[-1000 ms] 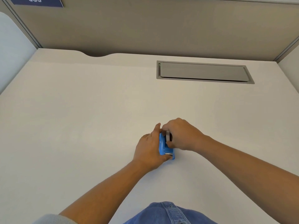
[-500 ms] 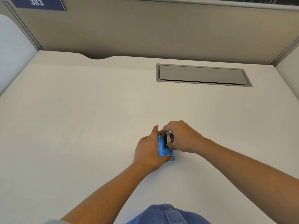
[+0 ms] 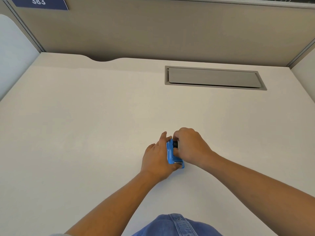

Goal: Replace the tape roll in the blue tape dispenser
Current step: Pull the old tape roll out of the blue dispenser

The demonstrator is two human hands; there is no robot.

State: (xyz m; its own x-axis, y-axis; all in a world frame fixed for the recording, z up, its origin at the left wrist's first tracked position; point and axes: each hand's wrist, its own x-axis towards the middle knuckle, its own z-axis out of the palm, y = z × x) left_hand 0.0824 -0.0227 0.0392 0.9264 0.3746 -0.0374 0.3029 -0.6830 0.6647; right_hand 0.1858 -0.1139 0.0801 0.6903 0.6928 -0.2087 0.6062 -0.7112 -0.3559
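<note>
The left hand (image 3: pixel 157 158) is bracing the blue dispenser (image 3: pixel 171 153) on the desk (image 3: pixel 85 133), palm against its side, fingers loosely extended. The right hand (image 3: pixel 191 146) is curling over the top, fingers pinching a dark hub (image 3: pixel 175 144) at the dispenser's far end.

One view only — the head camera, so we have no second view to share anything with. We look forward and steeply down onto the white desk (image 3: pixel 85 133), wide-angle, edges bowed. The grey cable hatch (image 3: pixel 213 77) sits beyond frame centre, to the right; both forearms enter from the bottom edge nearer us than the hatch — the partition wall (image 3: pixel 153 31) rises behind it.
</note>
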